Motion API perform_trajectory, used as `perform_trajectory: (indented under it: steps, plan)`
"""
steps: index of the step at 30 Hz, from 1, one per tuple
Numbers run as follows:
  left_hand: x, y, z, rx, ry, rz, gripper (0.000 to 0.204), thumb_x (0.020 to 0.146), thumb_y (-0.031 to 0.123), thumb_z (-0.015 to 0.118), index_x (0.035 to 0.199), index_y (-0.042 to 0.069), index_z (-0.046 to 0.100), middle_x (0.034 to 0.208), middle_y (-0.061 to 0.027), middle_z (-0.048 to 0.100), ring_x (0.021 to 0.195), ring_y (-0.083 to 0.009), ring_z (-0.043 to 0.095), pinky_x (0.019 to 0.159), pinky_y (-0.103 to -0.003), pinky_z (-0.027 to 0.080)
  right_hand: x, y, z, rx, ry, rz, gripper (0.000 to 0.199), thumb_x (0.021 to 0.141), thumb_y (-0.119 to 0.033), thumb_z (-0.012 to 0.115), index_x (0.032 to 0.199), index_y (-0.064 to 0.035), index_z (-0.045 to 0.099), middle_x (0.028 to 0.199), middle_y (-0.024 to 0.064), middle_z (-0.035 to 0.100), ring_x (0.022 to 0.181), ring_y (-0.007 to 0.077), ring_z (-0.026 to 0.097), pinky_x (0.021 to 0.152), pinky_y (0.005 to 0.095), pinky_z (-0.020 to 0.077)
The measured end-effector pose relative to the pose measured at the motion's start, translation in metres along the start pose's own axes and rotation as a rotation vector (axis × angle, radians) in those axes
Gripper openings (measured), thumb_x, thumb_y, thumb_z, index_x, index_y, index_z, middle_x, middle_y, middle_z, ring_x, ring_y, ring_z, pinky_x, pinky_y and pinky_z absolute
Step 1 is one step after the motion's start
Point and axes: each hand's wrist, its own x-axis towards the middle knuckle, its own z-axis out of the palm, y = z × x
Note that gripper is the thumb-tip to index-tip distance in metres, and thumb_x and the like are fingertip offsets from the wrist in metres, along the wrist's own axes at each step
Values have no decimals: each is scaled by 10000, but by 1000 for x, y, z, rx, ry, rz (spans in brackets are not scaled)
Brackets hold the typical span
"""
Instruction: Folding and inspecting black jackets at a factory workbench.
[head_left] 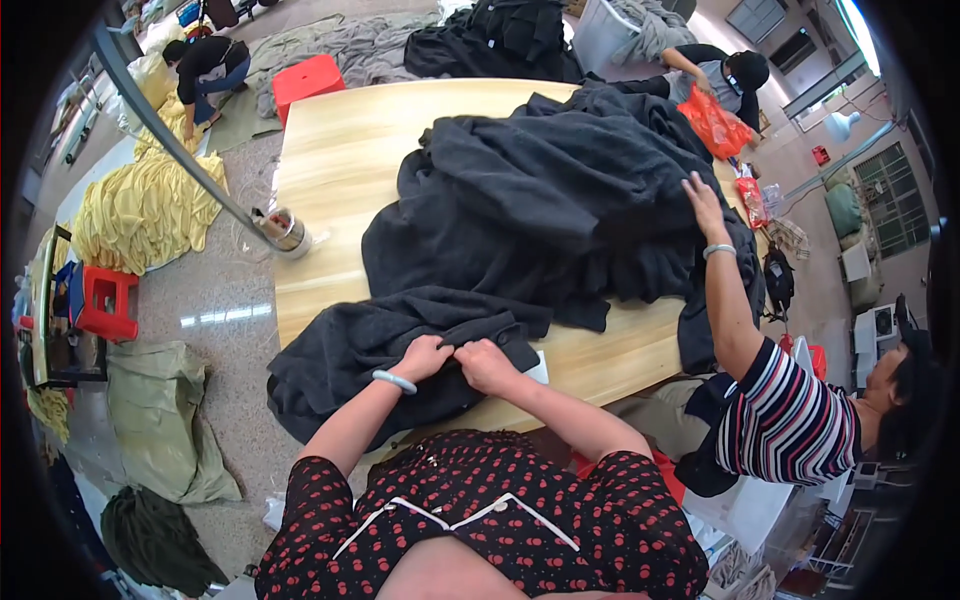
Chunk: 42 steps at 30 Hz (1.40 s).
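A dark grey garment [340,345] lies bunched at the near left of the wooden table [330,150], partly hanging over the edge. My left hand [425,358] is closed on its cloth, with a pale bangle at the wrist. Right beside it, my right hand [485,366] pinches the same cloth, the two hands nearly touching. What sits between the fingertips is hidden. Beyond my hands spreads a large heap of similar dark garments [540,190]. A small white piece [540,368] shows near my right hand.
To the right, a co-worker in a striped shirt [790,415] lays a hand [707,205] on the heap. A metal pole [170,140] with a can [288,235] stands at the left edge. Red stools [306,80], yellow cloth [145,215] and a sack [160,420] lie around.
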Motion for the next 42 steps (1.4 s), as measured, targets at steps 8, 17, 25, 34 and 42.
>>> perform_trajectory:
  steps: [8,17,25,34,42]
  plan:
    - [12,14,-4,-275,30,-86,378,754,271,538,886,-79,594,907,-279,572,890,-366,560,779,-380,429,10,-2,-19,50,189,73,118,662,-5,489,763,-43,536,707,119,555,721,297,539,666,391,396]
    - [2,-1,5,-390,8,-238,377,765,252,529,938,-79,578,959,-279,565,924,-346,556,812,-359,423,2,-1,11,-20,233,126,72,699,-14,492,765,-38,504,697,119,546,713,285,536,684,374,384]
    - [-5,18,-12,165,-139,70,390,737,290,509,836,-82,566,890,-268,574,908,-366,546,823,-404,418,2,7,8,-175,37,55,45,712,-51,491,753,-39,503,727,120,533,744,268,527,731,359,369]
    - [-12,9,2,184,4,188,259,753,171,464,817,-78,485,857,-273,531,843,-399,520,761,-445,406,7,11,-2,-110,-40,43,56,716,-37,475,764,-24,501,733,140,540,753,298,536,729,378,384]
    - [-13,9,0,140,132,252,175,740,120,436,761,-49,474,807,-237,532,795,-398,521,716,-456,410,5,9,-11,-55,-60,27,105,719,-4,468,816,3,506,742,144,523,759,304,521,747,376,388]
